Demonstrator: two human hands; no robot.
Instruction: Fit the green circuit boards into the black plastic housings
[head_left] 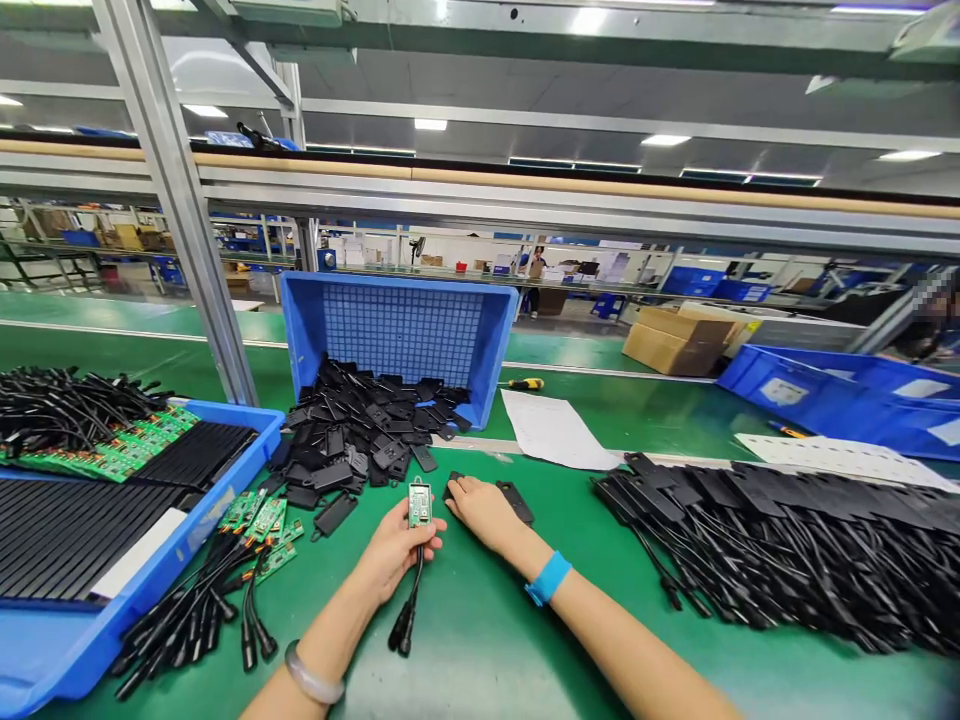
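In my left hand sits a small green circuit board in a black casing, held upright between thumb and fingers. Two black cables with connector ends hang below it. Just to the right, my right hand is closed over a black plastic cover on the green table, mostly hidden beneath the fingers. Another black cover lies beside that hand. Behind both hands, a heap of black plastic covers spills out of a tipped blue crate.
At left, a blue tray holds boards and black parts, with cabled circuit boards beside it. Finished-looking black cabled units are piled at right. A paper sheet, a screwdriver and blue bins lie farther back.
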